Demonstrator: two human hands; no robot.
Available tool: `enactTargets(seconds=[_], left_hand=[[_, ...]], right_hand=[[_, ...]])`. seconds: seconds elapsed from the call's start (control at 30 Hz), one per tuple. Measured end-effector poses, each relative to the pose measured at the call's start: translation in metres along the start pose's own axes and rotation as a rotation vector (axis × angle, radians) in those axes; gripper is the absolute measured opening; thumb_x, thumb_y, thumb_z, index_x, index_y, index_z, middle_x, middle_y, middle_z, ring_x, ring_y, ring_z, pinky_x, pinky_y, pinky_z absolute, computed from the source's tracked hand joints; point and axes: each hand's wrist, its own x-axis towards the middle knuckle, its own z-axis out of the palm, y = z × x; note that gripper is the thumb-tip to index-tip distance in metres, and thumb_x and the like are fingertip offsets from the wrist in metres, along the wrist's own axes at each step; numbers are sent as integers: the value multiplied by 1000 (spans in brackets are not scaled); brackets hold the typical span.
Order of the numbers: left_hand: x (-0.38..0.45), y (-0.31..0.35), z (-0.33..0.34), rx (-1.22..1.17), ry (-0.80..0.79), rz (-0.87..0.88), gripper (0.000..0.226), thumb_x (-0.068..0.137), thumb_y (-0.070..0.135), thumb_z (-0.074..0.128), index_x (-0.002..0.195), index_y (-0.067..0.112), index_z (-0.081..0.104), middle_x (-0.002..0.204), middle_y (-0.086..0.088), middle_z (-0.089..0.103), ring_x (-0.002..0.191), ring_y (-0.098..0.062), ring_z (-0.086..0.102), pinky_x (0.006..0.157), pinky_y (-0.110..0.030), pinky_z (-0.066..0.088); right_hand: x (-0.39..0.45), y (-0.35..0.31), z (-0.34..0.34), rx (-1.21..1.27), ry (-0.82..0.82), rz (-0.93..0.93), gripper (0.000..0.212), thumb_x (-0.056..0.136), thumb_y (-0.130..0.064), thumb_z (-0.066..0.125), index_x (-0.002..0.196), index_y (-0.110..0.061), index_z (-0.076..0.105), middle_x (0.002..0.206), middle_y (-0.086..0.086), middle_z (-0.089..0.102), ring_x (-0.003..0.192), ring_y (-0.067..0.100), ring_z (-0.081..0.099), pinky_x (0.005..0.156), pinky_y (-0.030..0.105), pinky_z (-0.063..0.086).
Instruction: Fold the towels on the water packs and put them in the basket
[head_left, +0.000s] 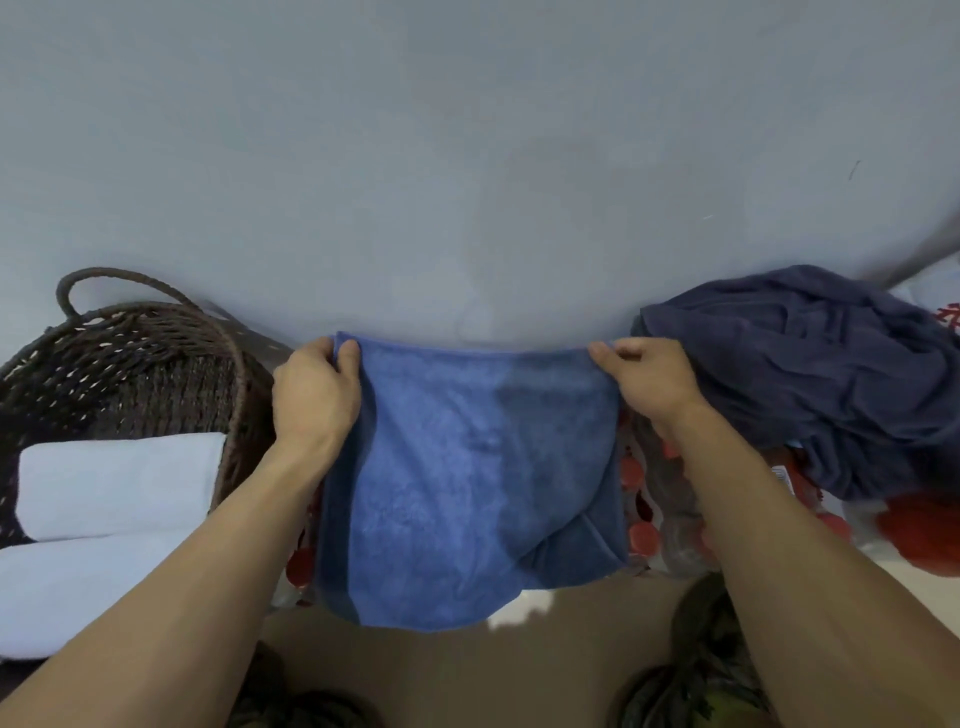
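Two hands on the blue towel (467, 467): your left hand (317, 395) pinches its far left corner, right hand (649, 384) its far right. It lies over the water packs (644, 535). Dark towel (810, 374) bunched right; basket (156, 358) left holds white towels (114, 483).

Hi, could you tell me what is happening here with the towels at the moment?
A person is folding a blue towel spread over packs of red-capped water bottles. The left hand and the right hand each pinch a far corner of it, against the wall. A crumpled dark navy towel waits on the packs to the right, not yet folded. To the left, a dark wicker basket already holds folded white towels.
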Motion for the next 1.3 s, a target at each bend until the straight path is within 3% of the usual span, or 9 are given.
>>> enactTargets(seconds=[0.13,0.33,0.47,0.6,0.7,0.8,0.93,1.1,1.3], left_hand=[[10,-2,8,-135,1,-129,16,95,23,59,89,9,63,77,-4,62,77,-22,57,71,-28,39],[13,-5,11,-141,-11,-192,17,97,23,54,102,10,63,95,-11,68,95,-32,61,81,-35,47],[2,5,5,-127,34,-61,23,93,10,51,115,13,56,114,-11,59,103,-32,57,90,-41,48],[-32,27,7,162,61,171,49,79,6,61,128,5,51,125,-22,49,110,-41,48,93,-49,38],[-63,47,20,77,-107,412,52,78,1,61,130,3,55,135,-18,52,122,-37,48,104,-46,36],[-83,63,36,5,-379,632,50,89,4,57,138,2,50,147,-17,45,140,-34,37,116,-43,28],[-97,76,52,35,-609,735,47,97,10,47,144,6,44,154,-11,36,145,-25,28,120,-24,10],[-91,87,55,43,-700,715,44,92,7,49,136,3,54,143,-15,50,133,-27,44,115,-29,24],[-94,78,57,76,-667,744,52,92,9,50,144,8,45,153,-12,38,141,-25,34,118,-29,18]], right_hand=[[4,3,8,4,147,35,16,79,-33,81,82,-17,77,81,-2,75,75,10,68,78,29,58],[3,-3,24,-57,327,36,25,75,-38,82,79,-15,77,84,3,76,74,9,66,75,22,51],[-5,-9,25,-85,353,-18,22,84,-36,74,84,-14,75,84,5,75,75,14,67,75,23,50],[-26,-6,23,115,323,34,37,87,-31,72,115,-8,66,91,-2,69,86,11,66,82,18,48],[-48,-13,29,61,399,-63,34,86,-21,72,116,-8,59,109,7,64,84,11,64,84,17,49],[-75,-25,22,-3,485,-160,16,84,-10,67,96,-16,57,102,10,63,73,6,59,75,8,43],[-126,-18,13,-95,316,2,16,75,-7,66,83,-19,60,87,2,68,81,17,61,78,27,47],[-171,8,10,-359,-133,87,20,80,-27,72,89,-13,61,76,-2,63,77,18,60,73,31,50],[-188,17,-2,-258,-81,103,20,84,-16,74,70,-19,59,64,-5,59,57,7,53,51,15,38]])
